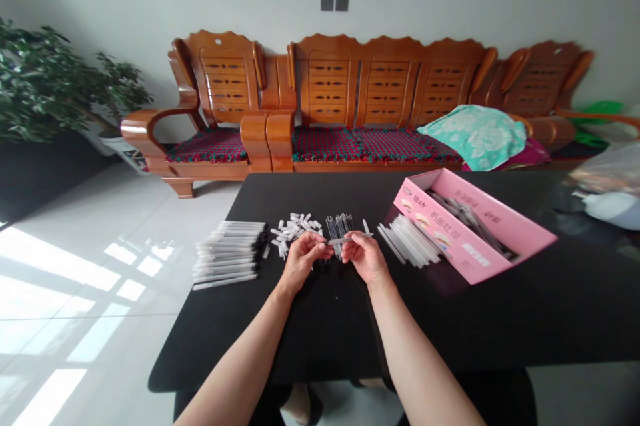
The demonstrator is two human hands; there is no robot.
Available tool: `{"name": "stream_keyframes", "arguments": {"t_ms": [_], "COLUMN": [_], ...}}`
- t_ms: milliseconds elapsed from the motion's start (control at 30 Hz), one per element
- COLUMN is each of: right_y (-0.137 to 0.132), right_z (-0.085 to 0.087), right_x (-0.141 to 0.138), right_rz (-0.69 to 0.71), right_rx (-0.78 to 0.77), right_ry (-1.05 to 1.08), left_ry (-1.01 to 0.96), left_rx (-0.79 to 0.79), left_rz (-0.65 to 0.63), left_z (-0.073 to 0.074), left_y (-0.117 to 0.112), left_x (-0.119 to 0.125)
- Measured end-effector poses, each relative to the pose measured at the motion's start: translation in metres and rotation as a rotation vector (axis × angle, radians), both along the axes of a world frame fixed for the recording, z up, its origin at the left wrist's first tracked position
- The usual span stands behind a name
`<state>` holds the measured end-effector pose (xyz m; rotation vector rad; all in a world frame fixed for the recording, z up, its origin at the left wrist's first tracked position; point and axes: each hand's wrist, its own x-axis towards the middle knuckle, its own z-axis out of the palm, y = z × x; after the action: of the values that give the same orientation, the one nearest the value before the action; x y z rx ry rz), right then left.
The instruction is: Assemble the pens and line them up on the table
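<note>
Both of my hands meet over the middle of the black table (350,333). My right hand (364,254) pinches a clear pen barrel (350,239) that lies level between the hands. My left hand (306,256) is closed at the barrel's left end, fingers curled on it. Just beyond the hands lie a heap of small white caps (295,227) and a bundle of thin dark refills (340,225). A row of finished white pens (230,253) lies to the left. Empty clear barrels (407,239) lie to the right.
An open pink cardboard box (475,239) with more parts stands at the right of the table. A plastic bag (610,186) sits at the far right edge. Behind the table are a wooden sofa (380,106), an armchair (210,113) and a potted plant (45,79).
</note>
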<state>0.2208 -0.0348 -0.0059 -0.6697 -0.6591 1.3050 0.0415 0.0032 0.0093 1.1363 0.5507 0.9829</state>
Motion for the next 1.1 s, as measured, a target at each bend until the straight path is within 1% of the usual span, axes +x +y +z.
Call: {"name": "stream_keyframes", "arguments": {"t_ms": [267,500,767,967,1100], "right_y": [0.0008,0.0011,0.0013,0.0008,0.0003], "right_z": [-0.0001,-0.0011,-0.0022,0.0002,0.0019], "right_x": [-0.0007,0.0000,-0.0002,-0.0006,-0.0013], "right_rz": [0.000,0.004,0.001,0.003,0.006], "right_rx": [-0.006,-0.003,0.001,-0.005,-0.013], "right_ry": [0.000,0.001,0.002,-0.003,-0.012], "left_ry": [0.006,0.007,0.009,0.009,0.021], "left_rx": [0.026,0.028,0.031,0.031,0.049], "left_rz": [0.041,0.050,0.063,0.056,0.081], "left_z": [0.0001,0.0002,0.0046,0.0015,0.0011], "left_y": [0.0008,0.0005,-0.0019,-0.0001,0.0006], "left_x": [0.0005,0.0007,0.0010,0.0014,0.0020]}}
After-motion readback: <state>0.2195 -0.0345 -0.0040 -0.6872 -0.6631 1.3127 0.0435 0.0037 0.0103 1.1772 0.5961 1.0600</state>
